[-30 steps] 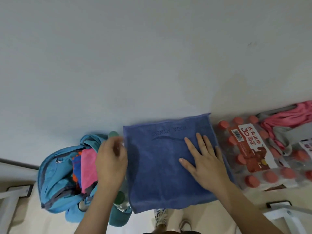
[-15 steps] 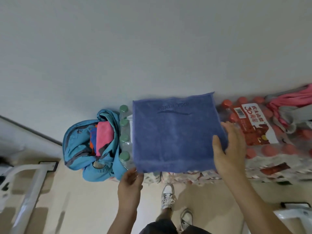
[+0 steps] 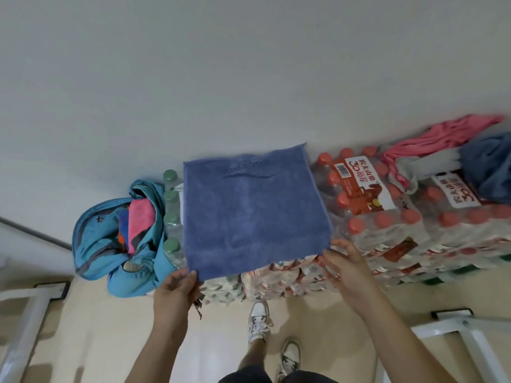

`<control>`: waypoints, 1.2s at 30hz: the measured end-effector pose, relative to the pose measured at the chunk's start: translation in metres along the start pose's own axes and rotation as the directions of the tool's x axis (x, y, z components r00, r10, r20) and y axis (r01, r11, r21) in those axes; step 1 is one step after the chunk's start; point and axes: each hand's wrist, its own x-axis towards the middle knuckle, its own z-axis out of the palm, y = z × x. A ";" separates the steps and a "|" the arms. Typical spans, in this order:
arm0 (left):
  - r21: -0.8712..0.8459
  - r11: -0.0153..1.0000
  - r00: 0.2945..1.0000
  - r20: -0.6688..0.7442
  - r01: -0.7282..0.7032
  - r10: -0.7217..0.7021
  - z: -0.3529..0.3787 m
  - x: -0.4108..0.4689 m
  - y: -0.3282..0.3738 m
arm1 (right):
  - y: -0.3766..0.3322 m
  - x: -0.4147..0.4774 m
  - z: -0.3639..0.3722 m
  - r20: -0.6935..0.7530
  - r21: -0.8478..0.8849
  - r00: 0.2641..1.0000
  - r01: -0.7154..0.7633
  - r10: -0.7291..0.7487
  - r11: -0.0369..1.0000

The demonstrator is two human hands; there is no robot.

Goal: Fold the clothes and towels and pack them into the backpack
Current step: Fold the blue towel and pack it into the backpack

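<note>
Now the left hand (image 3: 177,287) and right hand (image 3: 347,269), moved off the top of the square blue terry towel (image 3: 254,214), each pinch a near corner, presumably to start another fold.

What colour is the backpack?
The backpack is turquoise blue, seen in the head view.

The "table" is just stacked packs of bottled water (image 3: 387,222) on the floor (image 3: 110,327). The blue towel (image 3: 254,217) lies flat on top, with a pink cloth (image 3: 431,142) and dark blue garment (image 3: 486,164) heaped further right.
</note>
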 end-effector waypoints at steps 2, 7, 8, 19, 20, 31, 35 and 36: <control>-0.021 0.999 1.000 0.007 -0.026 0.026 -0.001 -0.004 0.004 | 0.001 0.003 -0.004 0.026 -0.031 1.000 -0.009 0.010 0.999; 0.094 0.989 0.981 0.173 -0.110 0.093 -0.006 -0.011 0.017 | 0.003 0.004 -0.013 -0.043 -0.166 0.992 0.113 -0.121 0.980; 0.137 0.982 0.975 0.197 -0.127 0.099 -0.009 -0.012 0.020 | 0.002 0.003 -0.016 -0.053 -0.161 0.989 0.128 -0.138 0.979; 0.555 0.653 0.856 0.304 -0.515 0.418 -0.021 -0.020 0.033 | -0.019 -0.018 -0.029 0.061 -0.047 0.979 0.199 -0.196 0.979; 0.553 0.651 0.853 0.305 -0.520 0.423 -0.022 -0.021 0.034 | -0.021 -0.020 -0.030 0.089 -0.095 0.969 0.239 -0.230 0.967; 0.579 0.612 0.841 0.331 -0.539 0.427 -0.031 -0.048 0.072 | -0.055 -0.047 -0.040 0.267 -0.726 0.839 0.499 -0.474 0.474; 0.419 0.799 0.890 0.339 -0.432 0.304 -0.025 -0.049 0.092 | -0.079 -0.046 -0.044 0.267 -0.527 0.881 0.473 -0.391 0.706; 0.400 0.817 0.896 0.334 -0.415 0.291 -0.021 -0.046 0.098 | -0.085 -0.044 -0.041 0.259 -0.431 0.901 0.430 -0.347 0.794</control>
